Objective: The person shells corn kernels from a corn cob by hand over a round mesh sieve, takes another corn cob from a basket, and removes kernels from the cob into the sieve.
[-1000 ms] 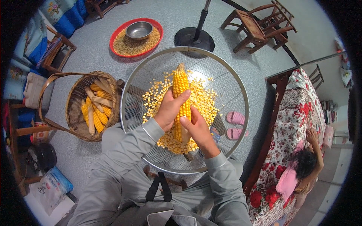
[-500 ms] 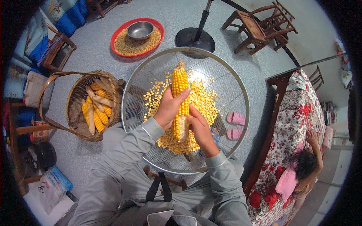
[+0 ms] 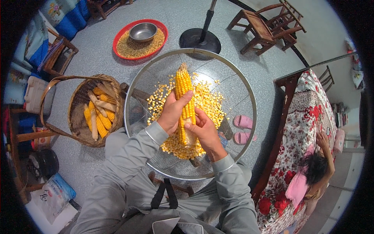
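Observation:
A yellow corn cob (image 3: 184, 84) stands nearly upright over a round wire-mesh sieve (image 3: 233, 156). My left hand (image 3: 172, 110) wraps round its middle from the left, thumb across the kernels. On the right side, my right hand (image 3: 205, 133) is closed on the lower part, its thumb pressed at the edge of a bare pale patch. Kernels still cover the top and left of the cob. Below both hands, loose corn kernels (image 3: 210, 99) lie heaped on the mesh.
Left of the sieve stands a wicker basket (image 3: 76, 113) with corn cobs, some stripped. Beyond are a red basin (image 3: 115, 46) of grain holding a metal bowl (image 3: 143, 32), a black stand base (image 3: 200, 41) and wooden chairs (image 3: 259, 27). At right, a person (image 3: 314, 167) leans on a flowered bed.
My right thumb has shifted left across the bare patch of the cob. The cob's upper end has tipped slightly left, with my left hand still round it.

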`<state>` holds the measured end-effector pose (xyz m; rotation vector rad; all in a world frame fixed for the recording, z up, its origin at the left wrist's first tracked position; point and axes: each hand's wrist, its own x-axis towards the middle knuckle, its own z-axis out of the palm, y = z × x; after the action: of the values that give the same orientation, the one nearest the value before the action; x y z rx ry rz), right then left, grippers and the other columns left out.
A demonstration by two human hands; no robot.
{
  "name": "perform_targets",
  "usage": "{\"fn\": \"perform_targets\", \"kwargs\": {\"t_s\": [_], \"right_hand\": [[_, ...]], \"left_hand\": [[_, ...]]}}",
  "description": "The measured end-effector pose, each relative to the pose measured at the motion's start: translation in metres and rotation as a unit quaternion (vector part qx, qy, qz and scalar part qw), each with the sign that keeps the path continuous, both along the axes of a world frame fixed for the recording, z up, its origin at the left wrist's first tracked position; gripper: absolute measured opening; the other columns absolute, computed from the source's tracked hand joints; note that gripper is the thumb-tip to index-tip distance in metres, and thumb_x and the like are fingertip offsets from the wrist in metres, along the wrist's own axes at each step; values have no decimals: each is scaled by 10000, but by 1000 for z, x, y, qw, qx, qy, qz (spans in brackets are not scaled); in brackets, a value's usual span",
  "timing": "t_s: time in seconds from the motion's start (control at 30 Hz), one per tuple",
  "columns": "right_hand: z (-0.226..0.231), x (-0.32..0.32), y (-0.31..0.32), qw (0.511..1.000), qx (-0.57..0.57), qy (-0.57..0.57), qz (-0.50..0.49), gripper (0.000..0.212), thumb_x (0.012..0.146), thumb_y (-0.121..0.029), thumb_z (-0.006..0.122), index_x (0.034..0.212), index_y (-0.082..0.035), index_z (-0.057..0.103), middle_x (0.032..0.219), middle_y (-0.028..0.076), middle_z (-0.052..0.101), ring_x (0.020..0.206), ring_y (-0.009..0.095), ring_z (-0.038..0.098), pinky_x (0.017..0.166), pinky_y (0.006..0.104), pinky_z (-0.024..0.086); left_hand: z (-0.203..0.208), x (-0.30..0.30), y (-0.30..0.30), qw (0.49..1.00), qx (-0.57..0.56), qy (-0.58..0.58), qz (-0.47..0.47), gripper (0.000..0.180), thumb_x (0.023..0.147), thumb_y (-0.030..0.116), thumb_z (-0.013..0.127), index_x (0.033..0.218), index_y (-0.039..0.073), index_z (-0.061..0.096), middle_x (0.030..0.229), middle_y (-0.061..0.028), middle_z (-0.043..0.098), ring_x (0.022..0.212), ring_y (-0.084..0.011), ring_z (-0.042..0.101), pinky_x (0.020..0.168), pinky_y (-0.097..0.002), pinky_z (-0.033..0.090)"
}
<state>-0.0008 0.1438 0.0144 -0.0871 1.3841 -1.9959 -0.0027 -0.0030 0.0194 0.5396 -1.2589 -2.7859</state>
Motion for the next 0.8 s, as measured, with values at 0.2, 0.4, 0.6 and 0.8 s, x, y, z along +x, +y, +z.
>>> {"fn": "perform_targets", "kwargs": {"t_s": [0.2,0.4,0.6,0.8], "right_hand": [[-8,-5,4,997,-21,-63,-41,540,918,-98,643,1375,43,393,1248,116,571,1128,181,573,978,301,462],[-10,0,-4,993,-73,-82,-45,596,919,-113,650,1416,44,361,1308,131,537,1196,182,532,1011,306,441],[-13,3,-2,998,-34,-55,-27,647,908,-137,661,1444,19,334,1341,88,509,1216,173,511,1029,319,420],[-8,-1,-4,998,22,-37,-36,593,923,-113,640,1415,59,358,1309,130,548,1183,177,543,999,299,438]], "left_hand": [[10,-1,3,1000,-2,14,-28,327,959,233,616,1187,40,484,1013,-33,563,886,-115,568,783,-273,487],[3,0,0,1000,-10,4,-13,321,963,234,609,1190,40,491,1018,-33,565,899,-118,564,808,-273,479],[3,0,-1,1000,-9,-2,-4,319,960,234,616,1184,40,498,1022,-31,566,908,-116,563,804,-276,480],[2,-1,4,1000,-15,-13,-21,317,954,233,625,1180,46,504,1026,-24,564,917,-111,560,808,-275,479]]}}
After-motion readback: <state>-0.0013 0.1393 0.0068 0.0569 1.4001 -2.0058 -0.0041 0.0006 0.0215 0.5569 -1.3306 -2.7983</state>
